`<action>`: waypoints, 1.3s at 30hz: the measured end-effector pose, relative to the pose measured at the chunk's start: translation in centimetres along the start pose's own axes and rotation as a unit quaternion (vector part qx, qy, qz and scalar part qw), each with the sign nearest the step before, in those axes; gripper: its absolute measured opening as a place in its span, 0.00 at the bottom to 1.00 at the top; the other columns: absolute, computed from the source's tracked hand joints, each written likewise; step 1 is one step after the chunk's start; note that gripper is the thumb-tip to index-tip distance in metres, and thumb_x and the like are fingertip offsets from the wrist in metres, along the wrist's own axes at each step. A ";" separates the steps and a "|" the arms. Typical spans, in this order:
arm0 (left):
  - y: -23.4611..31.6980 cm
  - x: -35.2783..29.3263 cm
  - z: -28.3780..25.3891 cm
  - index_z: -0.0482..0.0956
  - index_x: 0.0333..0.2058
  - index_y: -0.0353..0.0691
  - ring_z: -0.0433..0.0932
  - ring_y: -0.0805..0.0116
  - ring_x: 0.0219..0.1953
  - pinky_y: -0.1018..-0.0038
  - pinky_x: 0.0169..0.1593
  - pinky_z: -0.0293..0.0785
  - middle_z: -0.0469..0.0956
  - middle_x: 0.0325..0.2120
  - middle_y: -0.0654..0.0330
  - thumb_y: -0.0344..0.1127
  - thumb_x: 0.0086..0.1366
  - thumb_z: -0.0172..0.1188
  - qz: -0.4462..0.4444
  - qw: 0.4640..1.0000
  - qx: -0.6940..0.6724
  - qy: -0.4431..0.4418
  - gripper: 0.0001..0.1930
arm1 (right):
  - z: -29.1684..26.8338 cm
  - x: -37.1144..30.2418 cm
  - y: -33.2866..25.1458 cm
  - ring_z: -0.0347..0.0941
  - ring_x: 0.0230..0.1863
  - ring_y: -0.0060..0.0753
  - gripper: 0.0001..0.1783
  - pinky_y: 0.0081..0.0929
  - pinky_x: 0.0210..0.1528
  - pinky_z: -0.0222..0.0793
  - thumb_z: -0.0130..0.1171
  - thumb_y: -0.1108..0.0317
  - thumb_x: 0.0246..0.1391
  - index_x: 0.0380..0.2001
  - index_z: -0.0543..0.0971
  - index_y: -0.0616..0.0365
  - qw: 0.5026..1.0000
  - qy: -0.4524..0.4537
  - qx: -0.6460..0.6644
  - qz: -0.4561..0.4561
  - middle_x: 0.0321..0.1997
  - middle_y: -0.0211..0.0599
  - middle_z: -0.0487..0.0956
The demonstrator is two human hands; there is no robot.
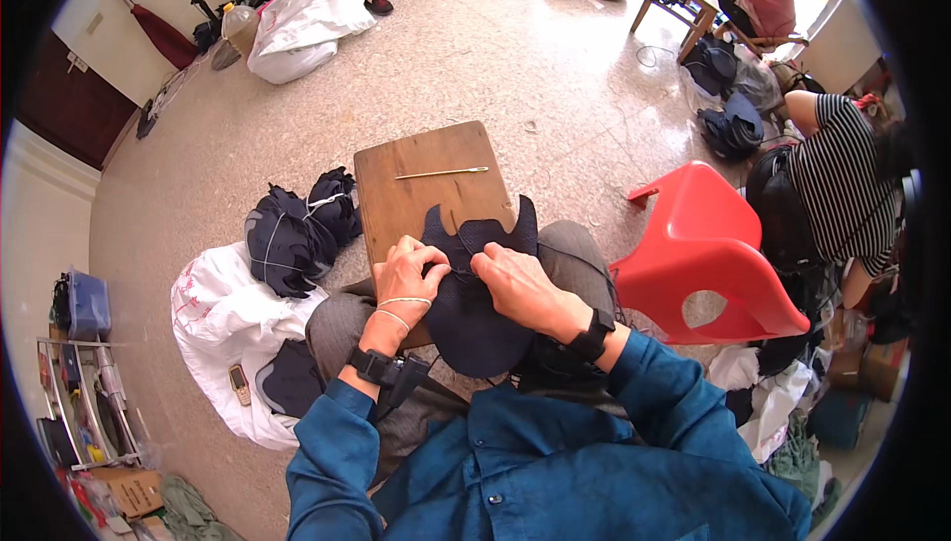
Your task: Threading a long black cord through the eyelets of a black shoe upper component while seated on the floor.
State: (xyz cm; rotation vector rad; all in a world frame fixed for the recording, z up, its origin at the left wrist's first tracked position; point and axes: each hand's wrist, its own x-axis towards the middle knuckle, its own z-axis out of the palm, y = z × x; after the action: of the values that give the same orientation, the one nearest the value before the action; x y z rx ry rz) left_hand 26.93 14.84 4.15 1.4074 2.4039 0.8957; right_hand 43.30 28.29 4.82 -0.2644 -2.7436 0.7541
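Across my lap, against the near edge of a wooden stool [391, 169], lies a dark navy piece that looks like a shoe upper [475, 328], with two pointed ends at the far side. My left hand [404, 271] pinches its left part with thumb and forefinger. My right hand [523, 285] grips it a little to the right, fingertips bent together. Any thread or tool between the fingertips is too small to make out. On the stool top, beyond the piece, rests a long thin needle-like rod [443, 173].
Tied bundles of dark pieces [289, 242] and a white sack [223, 293] with a phone [240, 384] on it lie at my left. A red plastic chair [708, 224] stands to my right, beside a person in a striped shirt [842, 169]. Another person sits at the far right.
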 end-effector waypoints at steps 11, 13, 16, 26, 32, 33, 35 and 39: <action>1.3 -0.7 0.5 0.85 0.30 0.50 0.77 0.58 0.43 0.62 0.45 0.71 0.76 0.35 0.63 0.39 0.51 0.73 -0.006 0.999 0.028 0.030 0.08 | 0.9 1.1 -0.4 0.79 0.37 0.53 0.04 0.46 0.36 0.76 0.56 0.73 0.53 0.33 0.76 0.62 1.000 0.011 -0.021 0.019 0.33 0.49 0.76; 1.7 -1.0 0.4 0.82 0.36 0.50 0.76 0.57 0.46 0.61 0.48 0.70 0.76 0.38 0.63 0.39 0.49 0.75 0.005 0.999 0.036 0.023 0.15 | 0.6 1.6 -0.4 0.80 0.36 0.52 0.06 0.45 0.36 0.76 0.58 0.71 0.53 0.32 0.76 0.63 0.999 -0.026 -0.038 0.010 0.32 0.49 0.77; 1.4 -1.4 0.3 0.79 0.41 0.50 0.74 0.56 0.49 0.61 0.52 0.67 0.75 0.41 0.62 0.37 0.48 0.75 -0.004 0.999 0.041 -0.002 0.21 | -0.2 1.9 -0.7 0.80 0.34 0.52 0.07 0.45 0.37 0.77 0.59 0.71 0.51 0.32 0.77 0.63 0.997 -0.044 -0.063 -0.002 0.31 0.50 0.78; 2.0 -1.9 0.3 0.78 0.42 0.48 0.73 0.55 0.50 0.61 0.53 0.66 0.73 0.42 0.61 0.35 0.49 0.73 0.001 0.999 0.045 0.020 0.20 | -4.2 -1.4 0.3 0.77 0.33 0.56 0.07 0.47 0.35 0.73 0.59 0.70 0.53 0.30 0.73 0.62 0.999 0.000 0.039 0.020 0.29 0.50 0.75; 1.3 -2.8 0.9 0.76 0.41 0.44 0.71 0.54 0.49 0.59 0.56 0.62 0.71 0.43 0.59 0.31 0.50 0.72 0.019 0.999 0.027 0.033 0.19 | -0.7 0.0 0.1 0.75 0.34 0.56 0.06 0.44 0.35 0.72 0.59 0.74 0.52 0.27 0.72 0.62 0.979 0.068 0.186 0.039 0.28 0.48 0.74; 1.1 -2.9 0.9 0.77 0.40 0.43 0.71 0.54 0.48 0.59 0.55 0.63 0.72 0.42 0.58 0.32 0.51 0.72 0.036 0.998 0.018 0.049 0.18 | -0.6 0.1 0.4 0.77 0.31 0.50 0.06 0.39 0.34 0.73 0.60 0.75 0.52 0.26 0.74 0.64 0.974 0.061 0.207 0.069 0.27 0.48 0.77; 1.1 -3.6 0.9 0.77 0.40 0.43 0.72 0.54 0.46 0.60 0.54 0.63 0.73 0.41 0.58 0.32 0.51 0.71 0.049 0.997 0.009 0.064 0.17 | -1.0 0.0 0.8 0.78 0.30 0.45 0.05 0.37 0.34 0.73 0.60 0.74 0.53 0.26 0.75 0.65 0.963 0.033 0.240 0.118 0.26 0.47 0.78; 2.6 -5.2 0.9 0.78 0.37 0.43 0.74 0.56 0.44 0.63 0.51 0.64 0.74 0.37 0.58 0.35 0.52 0.72 0.095 0.990 0.003 0.107 0.15 | -0.8 0.2 1.6 0.80 0.28 0.35 0.07 0.32 0.32 0.74 0.61 0.72 0.53 0.28 0.78 0.67 0.943 0.011 0.289 0.165 0.24 0.46 0.80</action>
State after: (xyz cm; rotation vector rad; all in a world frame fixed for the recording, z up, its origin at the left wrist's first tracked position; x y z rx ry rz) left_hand 31.94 11.70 4.37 1.6412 2.4537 1.1385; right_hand 43.53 30.06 4.70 -0.5960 -2.3394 1.5808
